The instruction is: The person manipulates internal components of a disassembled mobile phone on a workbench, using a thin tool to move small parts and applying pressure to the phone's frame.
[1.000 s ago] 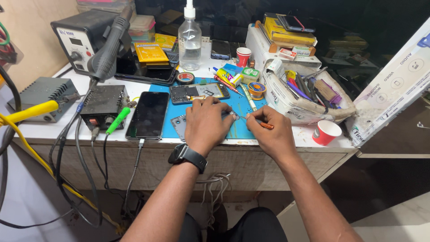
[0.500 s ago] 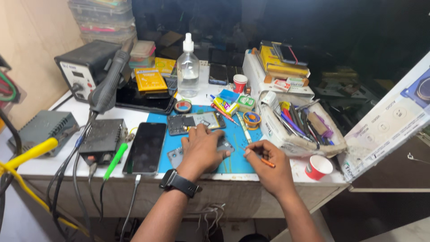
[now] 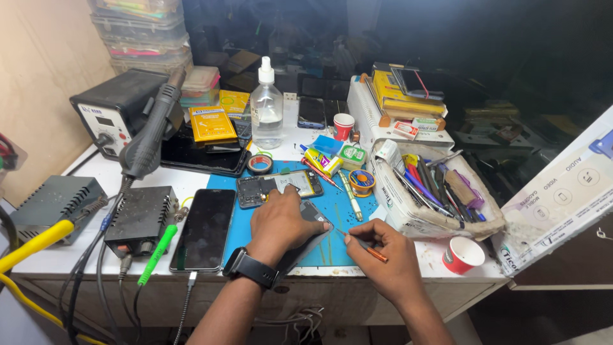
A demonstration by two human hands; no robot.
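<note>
White bench [image 3: 89, 255], cluttered. Blue mat [image 3: 332, 211] at the near centre. Dark phone panel [image 3: 306, 239] lies on the mat, long axis running near-left to far-right; left hand [image 3: 281, 225] is pressed flat on it, fingers spread. Right hand [image 3: 383, 250], just right, pinches an orange-handled screwdriver [image 3: 365, 246], tip pointing left toward the panel's edge. Against half a second ago: the screwdriver sits lower and closer to the panel; the view has tilted.

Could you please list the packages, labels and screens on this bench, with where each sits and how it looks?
Yellow flat packet: rear left, rectangular.
White carton: far right, leaning, grey icons.
Dark phone screen: left of the blue mat, blank.
Station display: black box, rear left, small.
</note>
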